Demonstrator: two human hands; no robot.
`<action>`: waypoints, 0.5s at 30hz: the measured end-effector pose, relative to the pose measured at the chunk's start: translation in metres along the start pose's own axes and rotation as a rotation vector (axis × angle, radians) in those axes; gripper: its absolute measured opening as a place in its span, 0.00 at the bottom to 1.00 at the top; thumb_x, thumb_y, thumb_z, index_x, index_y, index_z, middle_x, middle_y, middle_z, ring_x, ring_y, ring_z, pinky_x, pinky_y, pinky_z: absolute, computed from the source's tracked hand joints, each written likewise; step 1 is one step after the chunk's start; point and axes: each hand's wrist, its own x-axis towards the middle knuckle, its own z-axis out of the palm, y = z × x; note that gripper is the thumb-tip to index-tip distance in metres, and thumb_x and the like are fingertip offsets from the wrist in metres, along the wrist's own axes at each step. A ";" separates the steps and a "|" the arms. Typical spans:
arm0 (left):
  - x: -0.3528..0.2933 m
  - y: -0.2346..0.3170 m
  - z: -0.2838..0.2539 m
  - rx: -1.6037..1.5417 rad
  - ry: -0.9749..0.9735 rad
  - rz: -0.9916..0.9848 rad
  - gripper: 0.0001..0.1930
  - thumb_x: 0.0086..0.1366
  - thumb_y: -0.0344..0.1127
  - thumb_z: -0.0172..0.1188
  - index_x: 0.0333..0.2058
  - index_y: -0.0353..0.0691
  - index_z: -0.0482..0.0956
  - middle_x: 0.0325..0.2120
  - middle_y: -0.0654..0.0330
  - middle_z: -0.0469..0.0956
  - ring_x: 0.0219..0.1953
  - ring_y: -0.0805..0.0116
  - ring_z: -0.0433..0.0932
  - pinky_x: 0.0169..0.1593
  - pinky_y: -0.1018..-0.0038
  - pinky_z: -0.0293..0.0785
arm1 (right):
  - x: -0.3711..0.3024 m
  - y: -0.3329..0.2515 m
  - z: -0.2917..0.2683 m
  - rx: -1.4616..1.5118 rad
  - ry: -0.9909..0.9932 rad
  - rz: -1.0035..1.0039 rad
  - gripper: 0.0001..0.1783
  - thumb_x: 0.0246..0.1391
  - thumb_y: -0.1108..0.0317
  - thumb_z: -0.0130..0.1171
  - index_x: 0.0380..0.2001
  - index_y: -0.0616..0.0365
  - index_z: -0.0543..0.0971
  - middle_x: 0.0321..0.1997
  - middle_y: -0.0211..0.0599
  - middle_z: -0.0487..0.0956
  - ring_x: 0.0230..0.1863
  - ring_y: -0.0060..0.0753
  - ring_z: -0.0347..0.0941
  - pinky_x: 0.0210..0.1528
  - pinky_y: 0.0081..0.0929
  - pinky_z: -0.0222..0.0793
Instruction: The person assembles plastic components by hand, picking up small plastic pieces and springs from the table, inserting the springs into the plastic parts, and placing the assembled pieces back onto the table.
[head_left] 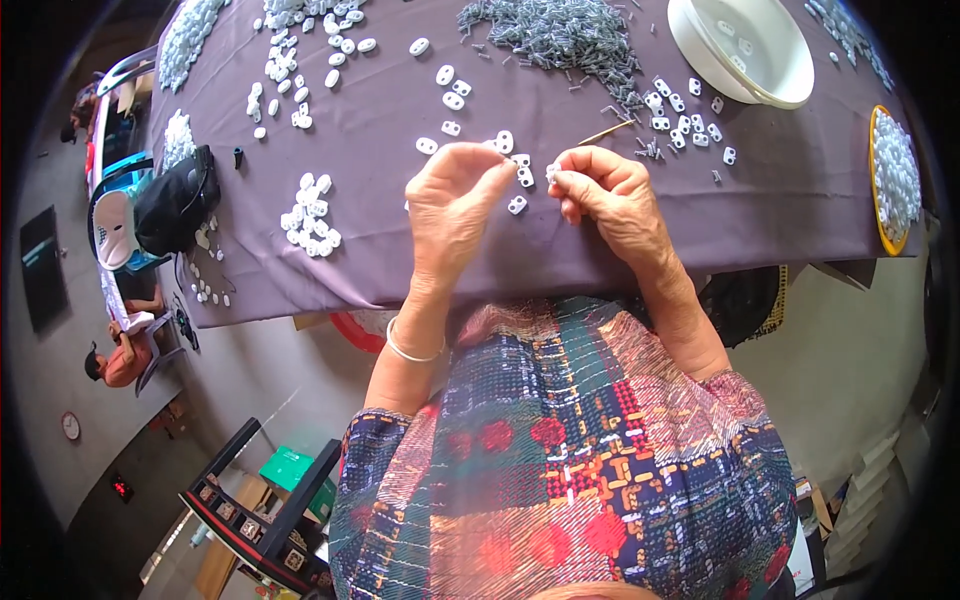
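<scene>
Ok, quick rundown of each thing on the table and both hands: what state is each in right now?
Left hand: fingers pinched together over the cloth, what they hold hidden.
Right hand: fingers pinching a small white plastic piece.
White bowl: upright, a few white pieces inside.
Grey pin pile: heaped loose.
Yellow-rimmed tray: filled with white pieces.
Black bag: lying at the table edge.
Purple tablecloth: spread flat.

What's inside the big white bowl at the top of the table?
The white bowl holds a few small white plastic pieces on its bottom. It is mostly empty. Its near wall hides the part just behind it, so more pieces could lie there.
</scene>
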 end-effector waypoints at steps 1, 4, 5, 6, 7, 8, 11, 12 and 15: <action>-0.004 0.003 -0.005 -0.115 -0.014 -0.106 0.05 0.55 0.24 0.61 0.32 0.33 0.76 0.25 0.60 0.78 0.24 0.78 0.74 0.28 0.84 0.69 | 0.000 0.000 -0.001 -0.003 -0.014 0.011 0.07 0.54 0.71 0.56 0.34 0.62 0.76 0.26 0.30 0.76 0.22 0.13 0.68 0.24 0.12 0.64; -0.017 0.003 -0.009 -0.282 -0.017 -0.250 0.09 0.54 0.24 0.62 0.35 0.31 0.76 0.27 0.58 0.79 0.27 0.75 0.76 0.28 0.83 0.69 | -0.001 0.001 0.003 0.024 -0.022 0.053 0.07 0.53 0.70 0.57 0.34 0.62 0.76 0.26 0.30 0.77 0.20 0.12 0.68 0.22 0.11 0.64; -0.021 0.005 -0.009 -0.275 -0.008 -0.272 0.10 0.54 0.24 0.62 0.36 0.31 0.76 0.27 0.57 0.79 0.27 0.75 0.76 0.28 0.83 0.69 | -0.003 0.000 0.005 -0.001 -0.022 0.067 0.07 0.53 0.70 0.57 0.33 0.62 0.76 0.25 0.30 0.77 0.20 0.12 0.68 0.21 0.11 0.64; -0.024 0.005 -0.009 -0.269 -0.001 -0.296 0.11 0.54 0.24 0.62 0.37 0.31 0.76 0.27 0.57 0.79 0.28 0.74 0.77 0.29 0.82 0.70 | -0.005 -0.002 0.007 -0.027 -0.022 0.082 0.07 0.53 0.69 0.57 0.32 0.62 0.77 0.25 0.30 0.77 0.19 0.12 0.68 0.20 0.11 0.64; -0.027 0.003 -0.011 -0.289 -0.025 -0.313 0.12 0.54 0.24 0.62 0.38 0.31 0.75 0.28 0.56 0.80 0.29 0.74 0.77 0.29 0.82 0.70 | -0.007 -0.004 0.009 -0.028 -0.021 0.092 0.07 0.53 0.69 0.57 0.32 0.62 0.77 0.25 0.30 0.77 0.19 0.12 0.68 0.20 0.11 0.64; -0.031 0.003 -0.012 -0.290 -0.019 -0.323 0.12 0.54 0.24 0.62 0.38 0.31 0.75 0.28 0.56 0.80 0.29 0.74 0.77 0.29 0.82 0.70 | -0.010 -0.006 0.012 -0.054 -0.021 0.108 0.07 0.53 0.69 0.57 0.32 0.62 0.77 0.24 0.30 0.77 0.19 0.12 0.68 0.20 0.11 0.64; -0.038 0.006 -0.016 -0.318 -0.029 -0.361 0.13 0.53 0.24 0.62 0.39 0.31 0.75 0.29 0.57 0.79 0.30 0.73 0.77 0.30 0.82 0.70 | -0.016 -0.010 0.017 -0.106 -0.034 0.142 0.08 0.54 0.68 0.57 0.32 0.62 0.77 0.23 0.30 0.77 0.19 0.13 0.69 0.20 0.11 0.64; -0.040 0.005 -0.018 -0.332 -0.062 -0.360 0.13 0.54 0.24 0.62 0.39 0.33 0.75 0.30 0.58 0.79 0.31 0.74 0.77 0.31 0.82 0.71 | -0.017 -0.011 0.019 -0.133 -0.044 0.147 0.08 0.54 0.68 0.57 0.32 0.62 0.77 0.23 0.30 0.77 0.19 0.13 0.69 0.20 0.11 0.64; -0.043 0.006 -0.021 -0.355 -0.095 -0.365 0.13 0.54 0.24 0.62 0.40 0.34 0.75 0.31 0.60 0.79 0.33 0.75 0.77 0.33 0.82 0.72 | -0.019 -0.009 0.024 -0.112 -0.070 0.180 0.08 0.54 0.68 0.56 0.34 0.63 0.76 0.25 0.31 0.77 0.21 0.15 0.70 0.22 0.12 0.66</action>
